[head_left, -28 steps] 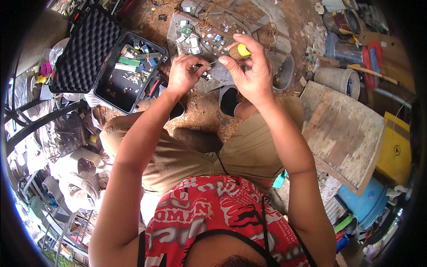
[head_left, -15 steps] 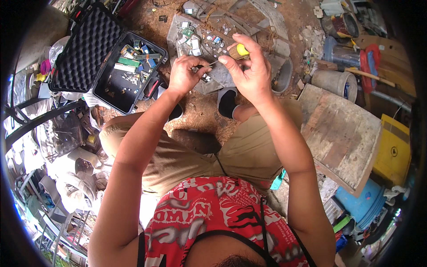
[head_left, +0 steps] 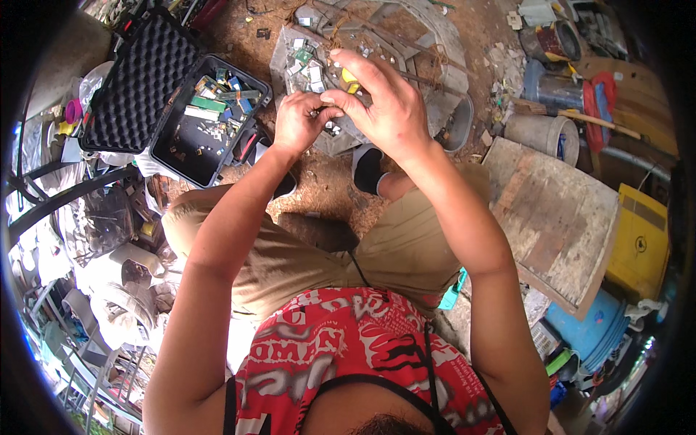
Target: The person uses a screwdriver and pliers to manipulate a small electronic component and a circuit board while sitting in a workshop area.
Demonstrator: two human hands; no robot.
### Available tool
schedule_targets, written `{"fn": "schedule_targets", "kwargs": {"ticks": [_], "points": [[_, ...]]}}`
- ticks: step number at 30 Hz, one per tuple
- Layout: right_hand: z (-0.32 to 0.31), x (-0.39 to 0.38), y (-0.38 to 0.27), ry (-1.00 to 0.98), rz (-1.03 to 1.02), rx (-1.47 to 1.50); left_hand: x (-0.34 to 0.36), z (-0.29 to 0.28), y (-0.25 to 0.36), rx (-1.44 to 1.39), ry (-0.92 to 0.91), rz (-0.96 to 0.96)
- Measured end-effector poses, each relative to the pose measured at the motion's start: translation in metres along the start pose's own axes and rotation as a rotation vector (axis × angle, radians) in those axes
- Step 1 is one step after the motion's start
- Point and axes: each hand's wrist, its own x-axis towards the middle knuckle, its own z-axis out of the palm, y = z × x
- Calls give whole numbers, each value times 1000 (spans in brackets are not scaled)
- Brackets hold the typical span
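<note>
Toward twelve o'clock, right hand: mine, grasping a yellow-ended tool.
Left hand: fingertips pinched just beside my right thumb; I cannot tell on what.
Circuit pieces: at twelve, on grey slab.
Black case: open, ten o'clock.

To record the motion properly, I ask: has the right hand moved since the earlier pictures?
Yes. Judged against the case, the right hand has moved to the left, nearer to the left hand.

Near a worn board sits, seemingly, a blue bucket.
</note>
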Motion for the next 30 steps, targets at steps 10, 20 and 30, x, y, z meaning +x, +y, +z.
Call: {"fn": "schedule_targets", "kwargs": {"ticks": [10,20,30], "points": [[0,0,6,16,-2,5,2,-2,11,-28,-35,-70],[-1,4,1,-35,-23,18,5,-6,15,-220,-112,-240],[-25,-62,45,-198,519,-230,3,-5,14,-310,-142,-295]]}}
